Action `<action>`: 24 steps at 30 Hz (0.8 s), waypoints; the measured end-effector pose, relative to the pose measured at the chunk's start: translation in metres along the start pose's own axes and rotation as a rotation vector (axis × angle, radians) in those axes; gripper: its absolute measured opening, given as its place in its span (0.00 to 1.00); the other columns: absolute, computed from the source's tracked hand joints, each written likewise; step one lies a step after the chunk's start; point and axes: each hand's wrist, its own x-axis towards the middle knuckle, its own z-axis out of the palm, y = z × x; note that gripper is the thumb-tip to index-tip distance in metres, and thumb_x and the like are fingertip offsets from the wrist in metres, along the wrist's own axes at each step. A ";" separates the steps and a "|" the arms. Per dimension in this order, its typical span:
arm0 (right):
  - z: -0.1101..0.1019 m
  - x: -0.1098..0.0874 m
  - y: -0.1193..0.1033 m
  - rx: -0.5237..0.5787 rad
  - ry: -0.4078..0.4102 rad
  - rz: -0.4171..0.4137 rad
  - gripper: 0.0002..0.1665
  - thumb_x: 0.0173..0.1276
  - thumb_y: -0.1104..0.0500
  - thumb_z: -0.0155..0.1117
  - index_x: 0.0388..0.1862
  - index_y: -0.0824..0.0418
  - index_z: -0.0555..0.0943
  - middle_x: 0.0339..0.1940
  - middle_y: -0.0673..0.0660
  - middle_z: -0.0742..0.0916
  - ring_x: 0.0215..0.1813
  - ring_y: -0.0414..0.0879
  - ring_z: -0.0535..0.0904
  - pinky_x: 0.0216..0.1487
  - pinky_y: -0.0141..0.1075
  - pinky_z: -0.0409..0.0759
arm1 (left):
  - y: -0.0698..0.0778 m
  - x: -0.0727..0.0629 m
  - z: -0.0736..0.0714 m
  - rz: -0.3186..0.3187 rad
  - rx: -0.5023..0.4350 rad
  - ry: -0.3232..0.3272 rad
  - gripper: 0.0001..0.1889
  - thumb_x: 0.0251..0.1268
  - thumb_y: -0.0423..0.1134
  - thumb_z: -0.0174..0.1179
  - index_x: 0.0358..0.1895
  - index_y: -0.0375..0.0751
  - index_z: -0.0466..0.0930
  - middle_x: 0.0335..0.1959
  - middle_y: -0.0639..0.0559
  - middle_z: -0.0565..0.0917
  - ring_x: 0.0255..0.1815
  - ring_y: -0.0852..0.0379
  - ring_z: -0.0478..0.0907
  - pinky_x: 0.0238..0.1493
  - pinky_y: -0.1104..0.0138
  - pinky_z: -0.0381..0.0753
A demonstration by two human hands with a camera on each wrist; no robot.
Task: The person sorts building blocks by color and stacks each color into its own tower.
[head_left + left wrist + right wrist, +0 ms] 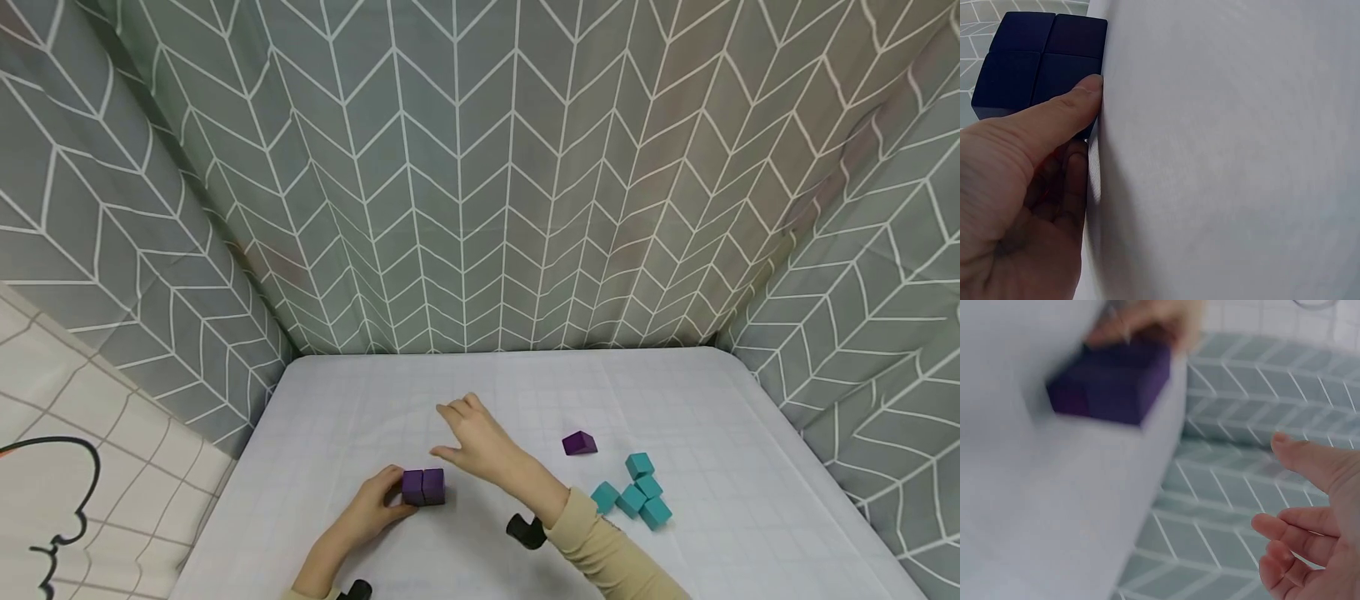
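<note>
My left hand (367, 507) pinches a small stack of purple blocks (423, 487) between thumb and fingers on the white table. Seen from the left wrist, these purple blocks (1038, 59) sit flush in a two-by-two face, with the thumb (1063, 112) along the near side. Up and to the right of the stack, my right hand (480, 437) hangs in the air, apart from it. Nothing lies between its spread thumb and loosely bent fingers, as the right wrist view also shows.
A purple wedge-shaped block (579, 443) lies on the white table (360, 400) right of the right hand. Several teal cubes (655, 512) cluster nearer, beside the right forearm. Patterned grey curtains (480, 208) stand behind the table and along its sides.
</note>
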 end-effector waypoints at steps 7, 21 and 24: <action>-0.028 0.007 0.046 -0.011 0.092 0.070 0.33 0.51 0.50 0.68 0.51 0.70 0.73 0.43 0.59 0.80 0.46 0.50 0.70 0.49 0.37 0.70 | 0.000 0.001 0.000 -0.046 -0.001 -0.031 0.17 0.45 0.40 0.67 0.40 0.50 0.74 0.38 0.64 0.74 0.45 0.62 0.73 0.52 0.64 0.73; -0.020 -0.057 0.133 0.087 -0.044 0.356 0.32 0.52 0.51 0.68 0.50 0.71 0.73 0.42 0.61 0.80 0.47 0.54 0.72 0.49 0.43 0.73 | 0.005 0.000 -0.001 -0.063 -0.003 -0.040 0.17 0.45 0.39 0.67 0.41 0.48 0.74 0.38 0.63 0.74 0.45 0.61 0.73 0.53 0.63 0.72; -0.013 -0.073 0.144 0.106 -0.111 0.402 0.32 0.51 0.53 0.69 0.50 0.71 0.73 0.42 0.62 0.80 0.49 0.56 0.72 0.50 0.45 0.73 | 0.005 0.000 -0.002 -0.050 0.000 -0.034 0.17 0.45 0.40 0.67 0.40 0.47 0.74 0.38 0.62 0.74 0.45 0.59 0.74 0.52 0.63 0.73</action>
